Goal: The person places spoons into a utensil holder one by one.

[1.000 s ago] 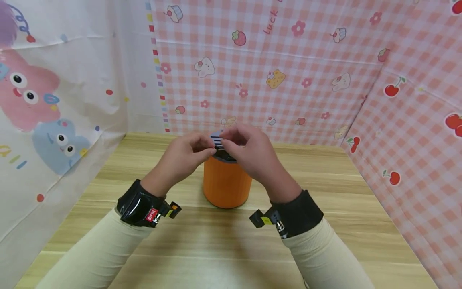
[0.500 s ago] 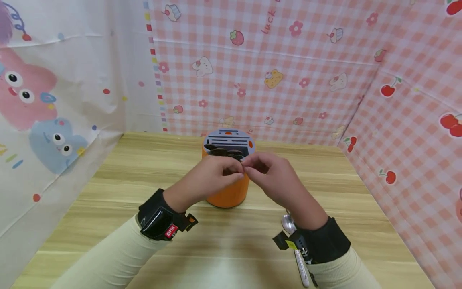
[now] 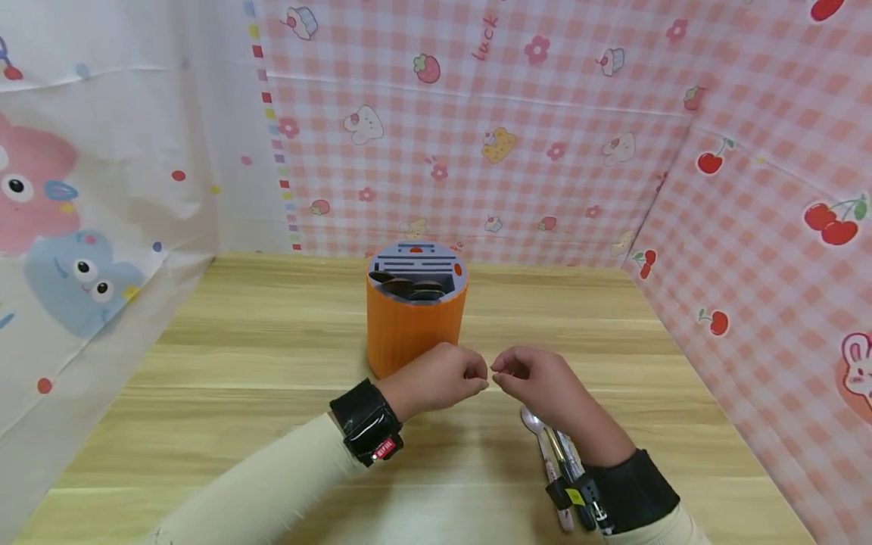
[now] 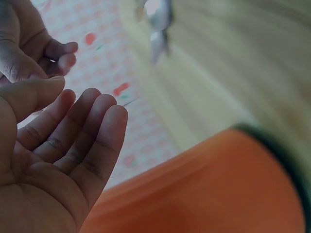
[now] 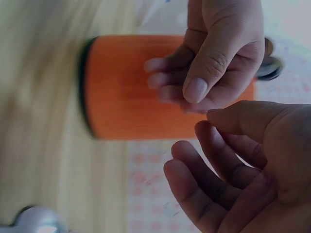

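Facing each other beside the orange pot [image 3: 412, 329], on its near right side, the left hand [image 3: 443, 372] and right hand [image 3: 541, 382] grip nothing; their fingers are loosely bent, fingertips close together but with a slim gap between the hands in the head view. The spoon [image 3: 549, 463] lies on the table [image 3: 286, 356], right of the pot and nearer the person; its long axis runs from its bowl, at the end toward the pot, back to its handle and slightly right; the right hand is nearer to it, with other cutlery [image 3: 561, 454] alongside, partly hidden by the wrist gear. Dark utensils [image 3: 409, 288] stand in the pot's front compartment; on the cloth [image 3: 381, 68] behind the pot "luck" can be read; the left wristband's red label [image 3: 384, 450] is too small to read surely.
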`<state>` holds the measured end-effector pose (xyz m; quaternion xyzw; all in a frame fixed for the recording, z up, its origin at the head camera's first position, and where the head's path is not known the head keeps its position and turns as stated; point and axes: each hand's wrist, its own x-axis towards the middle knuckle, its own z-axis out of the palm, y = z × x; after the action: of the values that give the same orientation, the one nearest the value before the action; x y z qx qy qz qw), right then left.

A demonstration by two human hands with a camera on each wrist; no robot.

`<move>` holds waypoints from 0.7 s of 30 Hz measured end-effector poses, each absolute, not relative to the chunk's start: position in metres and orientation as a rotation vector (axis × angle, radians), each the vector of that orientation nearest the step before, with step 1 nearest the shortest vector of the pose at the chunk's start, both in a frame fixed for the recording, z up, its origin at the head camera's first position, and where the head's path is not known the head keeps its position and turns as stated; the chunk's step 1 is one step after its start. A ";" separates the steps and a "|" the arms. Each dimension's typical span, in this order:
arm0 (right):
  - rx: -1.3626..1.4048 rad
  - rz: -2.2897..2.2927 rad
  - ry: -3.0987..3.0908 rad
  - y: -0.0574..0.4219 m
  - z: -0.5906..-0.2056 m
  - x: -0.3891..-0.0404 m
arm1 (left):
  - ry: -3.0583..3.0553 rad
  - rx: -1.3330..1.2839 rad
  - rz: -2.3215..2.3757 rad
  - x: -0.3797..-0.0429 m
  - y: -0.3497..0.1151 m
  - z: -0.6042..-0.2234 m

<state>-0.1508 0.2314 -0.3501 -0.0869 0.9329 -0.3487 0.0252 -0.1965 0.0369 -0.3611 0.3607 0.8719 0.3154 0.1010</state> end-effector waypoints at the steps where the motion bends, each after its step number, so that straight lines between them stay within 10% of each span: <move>1: -0.255 -1.057 2.884 0.235 -0.356 -0.150 | 2.564 1.066 0.911 -0.198 0.040 -0.366; 21: -0.130 -0.614 2.928 0.276 -0.421 -0.132 | 2.477 1.246 0.680 -0.195 0.074 -0.421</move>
<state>-0.1319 0.2762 -0.4211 -0.0434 0.9751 -0.2045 0.0734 -0.1948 0.0744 -0.4212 0.4321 0.8587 0.2358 0.1429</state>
